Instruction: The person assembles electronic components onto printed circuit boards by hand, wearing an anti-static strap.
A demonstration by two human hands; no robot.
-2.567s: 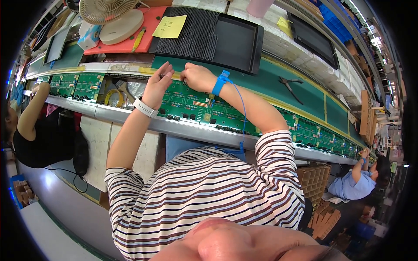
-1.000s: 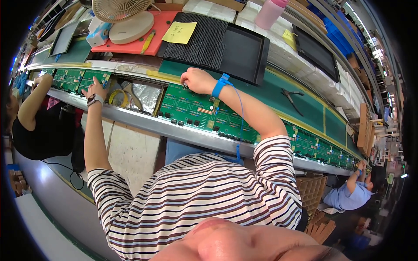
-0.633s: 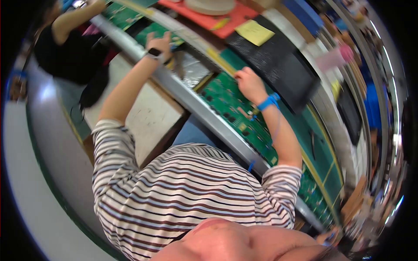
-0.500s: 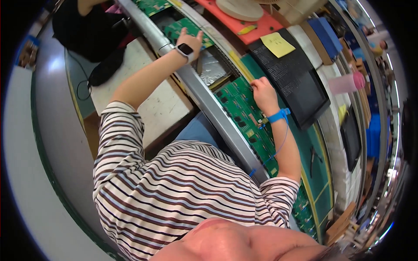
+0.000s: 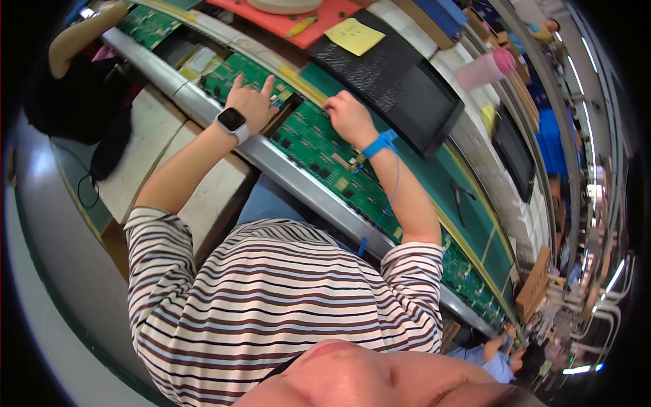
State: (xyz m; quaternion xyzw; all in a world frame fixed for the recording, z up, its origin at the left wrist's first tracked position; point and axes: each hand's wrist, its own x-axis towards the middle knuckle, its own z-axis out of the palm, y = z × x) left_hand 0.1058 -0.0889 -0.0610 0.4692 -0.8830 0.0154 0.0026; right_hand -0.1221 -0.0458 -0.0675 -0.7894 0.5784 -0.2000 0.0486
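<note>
A row of green circuit boards lies along a silver metal rail [image 5: 285,163]. My left hand [image 5: 252,108], a watch on its wrist, rests with fingers spread at the near side of one circuit board [image 5: 234,74]. A narrow dark gap [image 5: 283,115] parts that board from a second circuit board [image 5: 319,146]. My right hand [image 5: 352,121] is closed, its fingers curled at this second board's far edge; what they hold, if anything, is hidden. Round the right wrist goes a blue strap [image 5: 380,144] with a thin cord running down toward the rail.
Beyond the boards, a dark monitor [image 5: 393,88] bears a yellow note [image 5: 354,36]. Pliers [image 5: 461,202] lie on the green mat [image 5: 441,180]. A pink bottle [image 5: 487,69] stands farther back. At far left is another person's arm [image 5: 85,37]; more boards continue at lower right.
The wide gap between the two boards has narrowed, with my left hand and its board now closer to my right hand. My right hand stays at the far edge. The whole view has turned.
</note>
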